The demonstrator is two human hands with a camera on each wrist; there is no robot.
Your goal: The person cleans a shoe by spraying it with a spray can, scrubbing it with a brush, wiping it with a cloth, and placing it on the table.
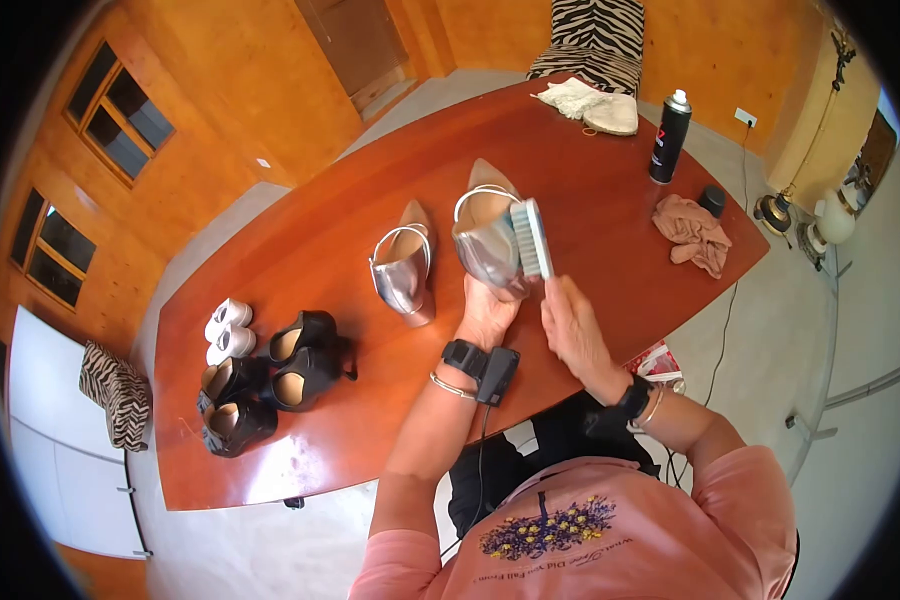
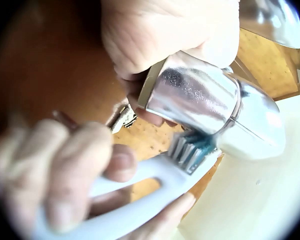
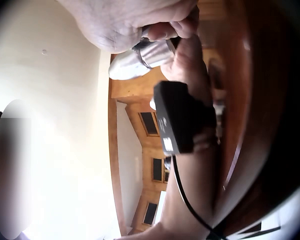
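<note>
Metallic shoe [image 1: 490, 255] is raised over the table [image 1: 320, 240], toe pointing away from me. My left hand [image 1: 488, 318] has it by the heel, fingers curled round, no visible gap. My right hand [image 1: 575, 330] is closed round the handle of the white brush [image 1: 532, 240], bristles against the shoe's side.

Status: I'd call it mid-brushing. Dark patch shows near the heel; can't tell if it's a mark or a reflection. Can't tell how much surface is done either. Second metallic shoe [image 1: 400, 285] stands just left of the held one, no hand on it; its state is unclear.

In the way: my left fingers cover part of the heel, so that bit looks blocked under this grip.

Further out, all relative to the held shoe: black shoes [image 1: 238, 428] and white shoes [image 1: 232, 343] well left; spray can [image 1: 671, 140], pinkish cloth [image 1: 692, 235] and black cap [image 1: 712, 200] off right.
</note>
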